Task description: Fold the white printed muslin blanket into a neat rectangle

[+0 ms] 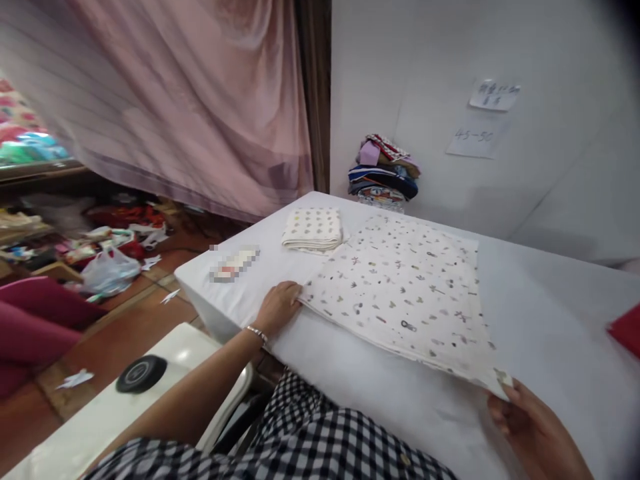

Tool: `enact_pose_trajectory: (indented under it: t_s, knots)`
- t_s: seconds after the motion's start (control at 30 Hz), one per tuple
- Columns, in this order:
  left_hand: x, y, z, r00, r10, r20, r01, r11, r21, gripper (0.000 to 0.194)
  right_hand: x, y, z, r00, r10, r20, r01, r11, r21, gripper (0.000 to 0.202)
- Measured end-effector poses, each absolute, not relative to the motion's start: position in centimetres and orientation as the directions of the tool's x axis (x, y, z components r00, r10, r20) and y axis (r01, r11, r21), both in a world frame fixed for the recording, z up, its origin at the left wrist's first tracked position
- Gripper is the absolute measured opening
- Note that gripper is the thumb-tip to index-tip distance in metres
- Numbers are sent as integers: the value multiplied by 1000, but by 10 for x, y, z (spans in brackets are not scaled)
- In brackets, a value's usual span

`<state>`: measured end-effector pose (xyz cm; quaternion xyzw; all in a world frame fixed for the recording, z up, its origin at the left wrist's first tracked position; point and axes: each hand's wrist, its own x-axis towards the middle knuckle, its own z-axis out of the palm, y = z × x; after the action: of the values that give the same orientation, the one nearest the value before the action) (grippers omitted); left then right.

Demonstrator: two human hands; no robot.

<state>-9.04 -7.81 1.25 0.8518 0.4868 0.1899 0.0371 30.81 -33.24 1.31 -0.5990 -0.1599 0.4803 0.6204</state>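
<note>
1. The printed white cloth [400,287] lies spread on the surface [540,313], probably light, limp.
2. Your right hand [530,420] pinches its near right corner; your left hand [277,308] touches the near left, grip unclear.
3. Corners seem good holds.

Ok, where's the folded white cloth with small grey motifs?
In the head view, the folded cloth lies near the centre on the white table near its far corner, just left of the spread white printed cloth.

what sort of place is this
Probably a small textile workroom: a printed cloth lies spread on a white table, with a folded cloth beside it and a fabric pile beyond.
</note>
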Motion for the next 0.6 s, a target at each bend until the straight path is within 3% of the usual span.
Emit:
enact_pose_trajectory:
  t_s: [0.27, 0.43, 0.6]
  knots:
    - [-83, -74, 13, 163, 982, 96, 783, -188, 593, 32, 308, -329, 20, 503, 713, -489, -473, -246, -846, 27]
    - [-79, -73, 13, 173, 982, 77, 777, -185, 601, 35, 313, -329, 18, 510, 682, -525, -499, -263, -826, 30]
    - [-84, -69, 7, 223, 973, 52, 640, -186, 746, 34, 318, -330, 16, 501, 637, -585, -525, -314, -791, 35]
